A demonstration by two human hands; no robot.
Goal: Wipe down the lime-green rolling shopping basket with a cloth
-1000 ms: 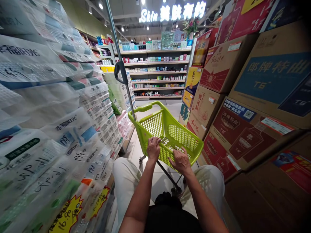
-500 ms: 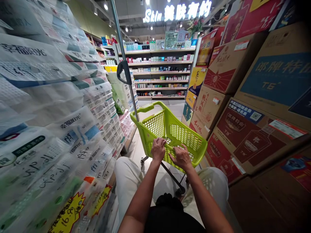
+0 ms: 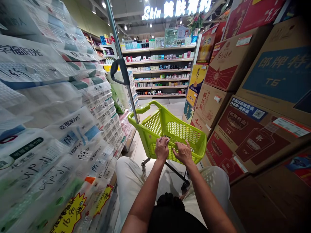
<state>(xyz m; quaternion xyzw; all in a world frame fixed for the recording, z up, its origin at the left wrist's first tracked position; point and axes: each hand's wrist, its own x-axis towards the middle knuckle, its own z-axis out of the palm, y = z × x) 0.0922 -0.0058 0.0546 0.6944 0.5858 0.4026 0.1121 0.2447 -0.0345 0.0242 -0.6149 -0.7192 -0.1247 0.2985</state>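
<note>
In front of my knees stands a lime-green shopping cart (image 3: 181,126) with a perforated basket on dark metal legs with casters. My left hand (image 3: 162,149) is closed over the near rim of the basket, its fingers curled inward. Just to its right, my right hand (image 3: 184,152) wraps the same rim, thumb on the near side and fingers reaching over. A grey pole with a dark loop handle (image 3: 120,72) rises from the cart's left corner. The part of the basket floor behind my hands is hidden.
Stacked plastic-wrapped paper packs (image 3: 70,121) wall the left side. Cardboard cartons (image 3: 252,129) are piled close on the right. Shelves of small boxed goods (image 3: 160,69) stand across the aisle's far end. Pale floor tiles (image 3: 172,105) lie beyond the cart.
Both hands have slid slightly right relative to the basket, still at its rim. The cart and pole handle sit a little farther left in view.
</note>
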